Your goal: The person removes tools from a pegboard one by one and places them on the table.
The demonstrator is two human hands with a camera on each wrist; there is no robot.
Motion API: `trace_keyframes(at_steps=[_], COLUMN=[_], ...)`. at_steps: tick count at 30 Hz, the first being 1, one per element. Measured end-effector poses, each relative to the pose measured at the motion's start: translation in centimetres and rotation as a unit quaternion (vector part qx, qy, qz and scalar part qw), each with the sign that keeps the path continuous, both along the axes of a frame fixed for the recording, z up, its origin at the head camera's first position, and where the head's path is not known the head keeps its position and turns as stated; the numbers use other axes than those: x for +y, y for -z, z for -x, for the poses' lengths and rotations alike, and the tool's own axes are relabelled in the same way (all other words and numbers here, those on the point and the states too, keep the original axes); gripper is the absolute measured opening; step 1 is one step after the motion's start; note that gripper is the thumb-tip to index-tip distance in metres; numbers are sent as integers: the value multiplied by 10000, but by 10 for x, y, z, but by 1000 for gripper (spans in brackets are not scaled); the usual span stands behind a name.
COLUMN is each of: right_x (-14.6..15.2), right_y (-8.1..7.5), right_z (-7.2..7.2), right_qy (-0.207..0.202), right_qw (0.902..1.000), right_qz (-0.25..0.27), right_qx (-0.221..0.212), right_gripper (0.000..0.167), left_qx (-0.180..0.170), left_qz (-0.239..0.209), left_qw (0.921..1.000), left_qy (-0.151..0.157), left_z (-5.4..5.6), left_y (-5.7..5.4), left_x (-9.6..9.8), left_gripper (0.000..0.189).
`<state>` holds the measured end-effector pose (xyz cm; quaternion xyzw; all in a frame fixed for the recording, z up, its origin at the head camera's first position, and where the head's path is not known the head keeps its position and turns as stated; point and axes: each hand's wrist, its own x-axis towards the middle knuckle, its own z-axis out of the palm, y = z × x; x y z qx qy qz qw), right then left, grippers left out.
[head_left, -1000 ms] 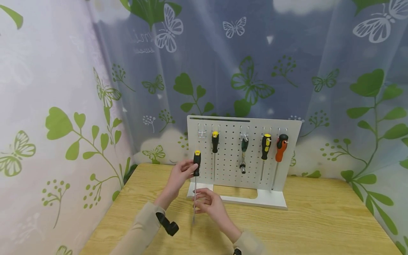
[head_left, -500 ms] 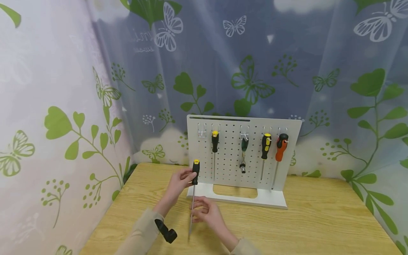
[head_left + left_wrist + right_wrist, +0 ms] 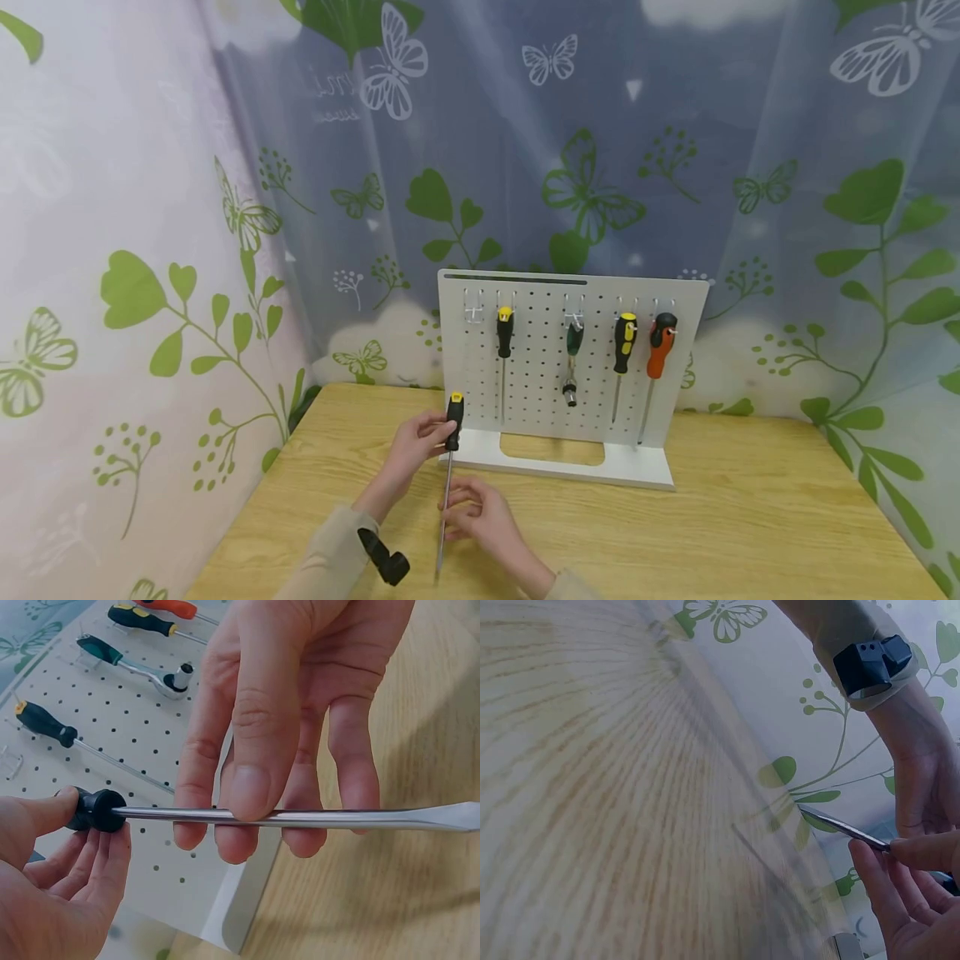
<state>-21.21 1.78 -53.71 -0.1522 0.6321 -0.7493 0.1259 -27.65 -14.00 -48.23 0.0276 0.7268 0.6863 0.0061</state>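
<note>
A flat-blade screwdriver [image 3: 454, 422] with a black handle and yellow end is held in front of the pegboard, tilted with its blade toward me. My left hand [image 3: 408, 454] grips the handle between thumb and fingers. Lower down, my right hand [image 3: 487, 518] pinches the metal shaft, thumb on one side and fingers behind. In the left wrist view the bare shaft [image 3: 337, 818] runs across, its flattened tip at the right edge. The right wrist view shows the blade end [image 3: 840, 825] sticking out past my right fingertips, above the wooden table. The handle is partly covered by my left fingers.
A white pegboard [image 3: 540, 400] stands on the wooden table [image 3: 735, 533]. Hanging there are a yellow-black screwdriver [image 3: 505, 333], a green-handled ratchet [image 3: 574, 340], a black-yellow screwdriver [image 3: 625, 343] and an orange-black one [image 3: 661, 348]. A bare hook [image 3: 473, 312] is at the upper left.
Both hands have come down and slightly left with the screwdriver, away from the pegboard and nearer to me. The screwdriver is tilted more. Both grips stay the same.
</note>
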Motion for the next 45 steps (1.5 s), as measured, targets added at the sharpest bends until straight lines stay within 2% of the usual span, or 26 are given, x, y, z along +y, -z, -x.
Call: trace_keyframes(at_steps=[15,28,35,45], right_x=[-10,-15,-19,-24], right_y=[11,18,19,23], right_z=[-11,-23,-26,-27], right_qy=[26,-1,10,127], right_qw=[9998,9996,9991,9986], right_qz=[-138,-261,-333,-394], right_qx=[-142,-116,-267,-341], right_gripper=[37,34,38,37], left_qx=[-183,-491,-573,-719], left_qz=[-5,274,278,320], left_qw=[9998,9984,9980,9968], left_qy=[71,38,23,-164], left_z=[-7,-18,-20,-22], left_y=[19,33,40,47], left_x=[-8,-17,-21,-23], left_gripper=[36,43,45,42])
